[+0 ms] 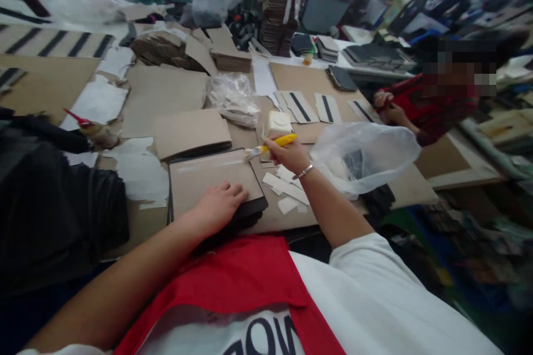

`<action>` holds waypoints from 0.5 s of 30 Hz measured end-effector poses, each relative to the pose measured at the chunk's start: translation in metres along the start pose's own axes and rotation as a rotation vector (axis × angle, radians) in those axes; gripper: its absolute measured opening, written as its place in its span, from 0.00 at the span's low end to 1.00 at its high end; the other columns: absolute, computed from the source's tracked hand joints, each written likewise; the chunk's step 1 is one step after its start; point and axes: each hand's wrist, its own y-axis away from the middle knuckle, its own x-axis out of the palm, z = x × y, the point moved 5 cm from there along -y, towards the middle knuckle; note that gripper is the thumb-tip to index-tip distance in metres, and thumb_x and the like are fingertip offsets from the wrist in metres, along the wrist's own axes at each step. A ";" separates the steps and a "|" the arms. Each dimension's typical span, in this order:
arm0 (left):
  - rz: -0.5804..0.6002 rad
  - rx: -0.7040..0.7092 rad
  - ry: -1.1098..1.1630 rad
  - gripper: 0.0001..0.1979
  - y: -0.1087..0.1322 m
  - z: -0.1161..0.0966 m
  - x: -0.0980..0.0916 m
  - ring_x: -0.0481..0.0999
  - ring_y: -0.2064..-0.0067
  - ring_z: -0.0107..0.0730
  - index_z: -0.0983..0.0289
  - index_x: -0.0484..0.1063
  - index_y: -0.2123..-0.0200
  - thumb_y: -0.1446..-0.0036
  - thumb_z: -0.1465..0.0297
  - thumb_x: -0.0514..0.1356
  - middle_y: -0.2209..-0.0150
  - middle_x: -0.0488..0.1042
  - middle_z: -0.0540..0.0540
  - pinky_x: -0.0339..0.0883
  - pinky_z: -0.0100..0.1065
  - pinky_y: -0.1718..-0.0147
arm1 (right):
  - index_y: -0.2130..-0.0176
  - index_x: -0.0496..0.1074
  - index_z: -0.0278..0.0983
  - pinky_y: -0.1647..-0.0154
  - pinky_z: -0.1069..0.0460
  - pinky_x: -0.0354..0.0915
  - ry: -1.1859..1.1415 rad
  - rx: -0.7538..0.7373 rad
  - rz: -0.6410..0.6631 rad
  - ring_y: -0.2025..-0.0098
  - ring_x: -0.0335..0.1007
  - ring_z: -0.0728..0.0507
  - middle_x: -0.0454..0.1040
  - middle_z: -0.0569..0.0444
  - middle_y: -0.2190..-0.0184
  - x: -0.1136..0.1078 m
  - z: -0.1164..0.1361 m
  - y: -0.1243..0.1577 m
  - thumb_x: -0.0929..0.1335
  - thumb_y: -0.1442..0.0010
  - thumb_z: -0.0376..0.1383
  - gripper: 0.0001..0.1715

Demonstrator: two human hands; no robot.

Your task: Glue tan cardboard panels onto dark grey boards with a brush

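right hand [287, 151]: closed around the yellow-handled brush [285, 140]; the bristles point left and meet, or nearly meet, the far right corner of the tan board [212, 175]; contact is too fine to confirm; left hand [219, 205]: opened out, palm down, grasping nothing; it rests on the near right part of the board, which lies uppermost on a dark-edged stack [252, 210] in front of the red apron [233, 272]; a pale, shiny streak [200, 165] runs along the board's far edge.

the step appears to be brushing a wet coat on that edge; for an even band, draw the bristles lightly, parallel to the edge; press the board down so that it does not slide, with fingers clear of the streak; avoid overloading the brush, since excess could run over onto the stack; guard the paper strips [287, 188], near the stack's right side, against drips.
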 end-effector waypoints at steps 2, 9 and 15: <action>0.038 -0.012 -0.015 0.22 -0.010 -0.012 0.003 0.69 0.55 0.41 0.57 0.64 0.45 0.41 0.76 0.49 0.51 0.69 0.59 0.66 0.40 0.59 | 0.59 0.69 0.35 0.83 0.59 0.60 -0.020 -0.057 -0.063 0.84 0.62 0.54 0.70 0.59 0.80 -0.019 -0.005 0.019 0.64 0.44 0.51 0.24; 0.089 -0.107 -0.082 0.25 -0.012 -0.025 0.012 0.67 0.52 0.47 0.57 0.61 0.42 0.42 0.76 0.48 0.47 0.65 0.63 0.67 0.44 0.61 | 0.55 0.67 0.35 0.61 0.52 0.64 0.650 -0.091 -0.040 0.64 0.70 0.46 0.74 0.47 0.65 -0.022 -0.124 0.082 0.61 0.38 0.38 0.14; 0.058 -0.127 -0.117 0.26 -0.009 -0.031 0.015 0.66 0.50 0.48 0.57 0.60 0.41 0.42 0.76 0.47 0.45 0.65 0.60 0.66 0.43 0.60 | 0.57 0.69 0.32 0.53 0.47 0.57 0.991 -0.097 0.000 0.56 0.64 0.41 0.73 0.40 0.61 0.014 -0.200 0.090 0.61 0.42 0.28 0.14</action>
